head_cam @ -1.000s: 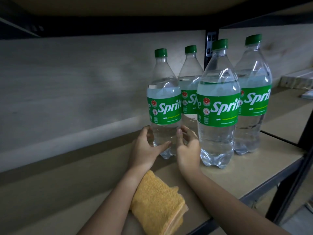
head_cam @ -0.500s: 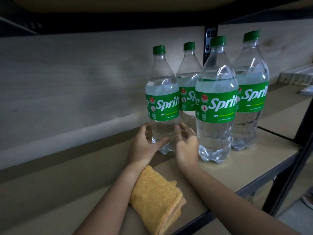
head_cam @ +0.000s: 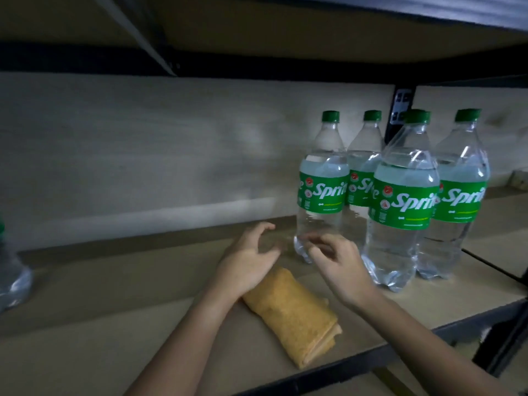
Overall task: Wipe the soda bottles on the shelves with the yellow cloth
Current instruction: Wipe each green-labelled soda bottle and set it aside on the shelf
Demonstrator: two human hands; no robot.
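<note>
Several clear soda bottles with green caps and green labels stand upright at the right of the shelf; the leftmost bottle (head_cam: 323,192) is the closest to my hands. My left hand (head_cam: 247,260) hovers just left of its base, fingers spread, holding nothing. In front of the same base my right hand (head_cam: 335,262) is also open and empty, slightly blurred. The folded yellow cloth (head_cam: 297,314) lies flat on the shelf board (head_cam: 114,295) below my hands, partly under my left wrist.
Another bottle (head_cam: 11,278) shows partly at the far left edge. The shelf's dark metal front rail (head_cam: 371,358) runs along the bottom right, with an upright post (head_cam: 505,341) at the right. A second shelf board overhead limits height. A pale back panel closes the rear.
Both hands have let go of the leftmost bottle's base and drawn back with fingers apart. The camera has shifted left, bringing the far-left bottle into view.
</note>
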